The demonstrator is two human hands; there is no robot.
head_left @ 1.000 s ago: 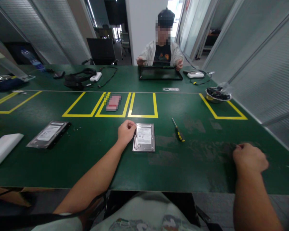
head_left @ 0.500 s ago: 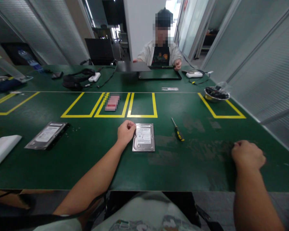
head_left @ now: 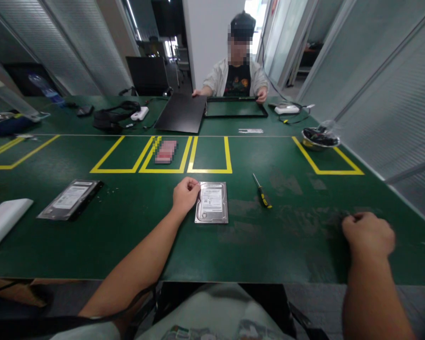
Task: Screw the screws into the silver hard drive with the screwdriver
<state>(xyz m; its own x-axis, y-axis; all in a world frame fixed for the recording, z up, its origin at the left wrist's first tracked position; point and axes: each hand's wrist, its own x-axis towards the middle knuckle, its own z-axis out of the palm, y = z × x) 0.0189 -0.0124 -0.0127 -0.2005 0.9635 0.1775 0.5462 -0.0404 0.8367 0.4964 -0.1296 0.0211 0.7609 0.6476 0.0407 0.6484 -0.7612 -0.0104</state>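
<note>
Just right of my left hand (head_left: 186, 194), which pinches its corner, the hard disk drive (head_left: 212, 204) lies flat; my right hand (head_left: 369, 233) is clenched, contents hidden. I'd steady that corner lightly.

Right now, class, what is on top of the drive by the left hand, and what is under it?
The drive bears a white label; the left hand touches its far left corner. Green table surrounds it; whatever lies directly underneath is covered.
</note>
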